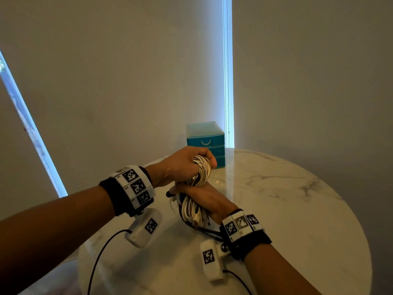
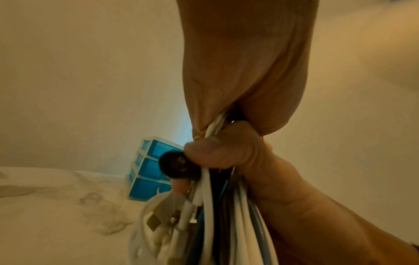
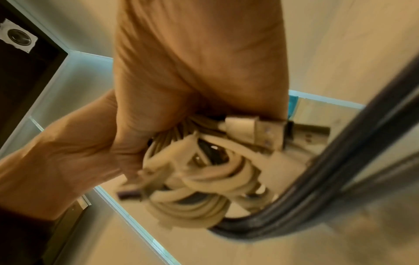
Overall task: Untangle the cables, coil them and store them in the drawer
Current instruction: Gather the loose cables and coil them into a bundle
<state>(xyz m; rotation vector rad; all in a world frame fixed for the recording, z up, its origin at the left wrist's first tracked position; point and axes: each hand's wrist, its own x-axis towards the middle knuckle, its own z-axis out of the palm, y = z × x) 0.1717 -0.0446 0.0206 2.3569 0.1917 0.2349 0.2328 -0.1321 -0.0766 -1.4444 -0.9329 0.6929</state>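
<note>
Table: we work above the round marble table, with bare top open toward its right edge.
Drawer unit: the blue drawer unit stands at the far edge, drawers closed.
Cables: the bundle of cables, held above the table, looks light, limp and likely to spring loose; we'd grip mid-coil.
Left hand: our left hand clutches the bundle's top.
Right hand: our right hand wraps its lower half.
</note>
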